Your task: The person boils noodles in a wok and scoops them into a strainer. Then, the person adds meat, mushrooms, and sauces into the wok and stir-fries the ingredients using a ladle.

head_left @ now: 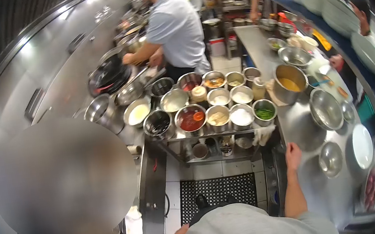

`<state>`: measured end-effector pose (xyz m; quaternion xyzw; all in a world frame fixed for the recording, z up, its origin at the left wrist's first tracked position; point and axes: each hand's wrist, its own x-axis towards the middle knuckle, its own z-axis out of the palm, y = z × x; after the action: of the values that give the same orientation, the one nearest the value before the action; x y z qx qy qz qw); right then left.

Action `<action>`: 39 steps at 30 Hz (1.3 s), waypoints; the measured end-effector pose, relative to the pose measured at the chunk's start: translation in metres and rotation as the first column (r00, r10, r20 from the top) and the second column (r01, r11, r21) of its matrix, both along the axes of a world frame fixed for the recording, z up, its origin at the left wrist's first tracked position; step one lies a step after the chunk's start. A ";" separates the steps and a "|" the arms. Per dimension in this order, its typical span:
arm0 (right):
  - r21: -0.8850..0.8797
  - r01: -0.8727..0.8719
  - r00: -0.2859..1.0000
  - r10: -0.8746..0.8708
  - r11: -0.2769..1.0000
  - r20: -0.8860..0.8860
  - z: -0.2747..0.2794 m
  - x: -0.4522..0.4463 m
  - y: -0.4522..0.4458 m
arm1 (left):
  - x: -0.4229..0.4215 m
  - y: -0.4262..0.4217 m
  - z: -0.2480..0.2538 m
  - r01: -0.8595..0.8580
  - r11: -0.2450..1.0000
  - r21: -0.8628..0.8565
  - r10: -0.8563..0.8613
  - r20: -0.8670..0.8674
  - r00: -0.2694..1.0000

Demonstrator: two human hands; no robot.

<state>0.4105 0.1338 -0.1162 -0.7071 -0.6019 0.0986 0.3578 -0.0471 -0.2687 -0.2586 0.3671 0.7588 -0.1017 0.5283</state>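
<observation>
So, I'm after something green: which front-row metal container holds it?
The rightmost container in the front row: only its contents look bright green; the others in that row look dark, red, pale yellow or white.

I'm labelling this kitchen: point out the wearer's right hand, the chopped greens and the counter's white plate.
Right hand (pixel 293 156): head view, middle of the hand.
Chopped greens (pixel 265 114): head view, top surface.
White plate (pixel 363 146): head view, bare middle.

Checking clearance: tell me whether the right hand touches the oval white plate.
Apart. The head view shows bare counter and a steel bowl between the right hand and the oval white plate.
</observation>
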 end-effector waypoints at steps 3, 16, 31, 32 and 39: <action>-0.005 0.009 1.000 -0.009 1.000 -0.001 0.000 -0.002 0.001 | 0.006 0.008 -0.009 0.026 1.000 -0.009 -0.026 0.009 1.000; 0.024 0.013 0.999 -0.014 1.000 0.041 0.000 -0.006 0.010 | 0.085 0.261 0.198 -0.428 0.788 0.443 -0.086 0.767 0.635; 0.018 0.030 0.999 -0.031 0.999 0.034 -0.008 -0.007 0.012 | 0.232 0.271 0.503 -0.637 0.754 0.161 -0.657 0.185 -0.730; 0.017 0.029 0.999 -0.030 0.999 0.042 -0.006 -0.007 0.012 | 0.233 0.272 0.503 -0.618 0.772 0.149 -0.636 0.189 -0.748; 0.018 0.022 1.000 -0.022 1.000 0.010 0.004 -0.013 0.011 | 0.238 0.267 0.503 -0.560 0.826 0.066 -0.562 0.184 -0.806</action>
<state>0.3971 0.1451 -0.1126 -0.7109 -0.5968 0.0858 0.3620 0.1907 -0.0015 0.2445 0.2919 -0.3992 0.5607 0.6641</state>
